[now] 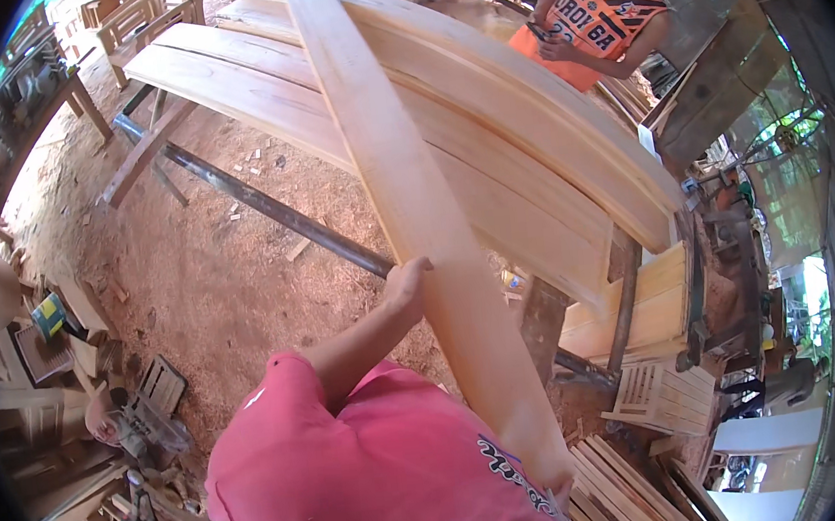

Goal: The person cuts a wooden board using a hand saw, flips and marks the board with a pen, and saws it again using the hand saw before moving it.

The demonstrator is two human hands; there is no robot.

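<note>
A long pale wooden plank (399, 172) runs slantwise from the top of the view down to the front of my body. My left hand (408, 286) grips its left edge, thumb over the upper face and the other fingers hidden beneath. At the plank's near end, beside my pink shirt, a blurred skin-toned patch may be my right hand (558, 483); its fingers cannot be made out. Beyond and under the plank, several wide boards (519, 170) lie side by side on a metal pipe (272, 209) and wooden supports.
Another person (600, 12) in an orange sleeveless shirt stands past the boards. Wood shavings cover the ground (226, 259). Stacked slats (621, 492) and a slatted wooden panel (664, 397) are at the lower right. Wooden furniture frames (149, 25) stand at the far left.
</note>
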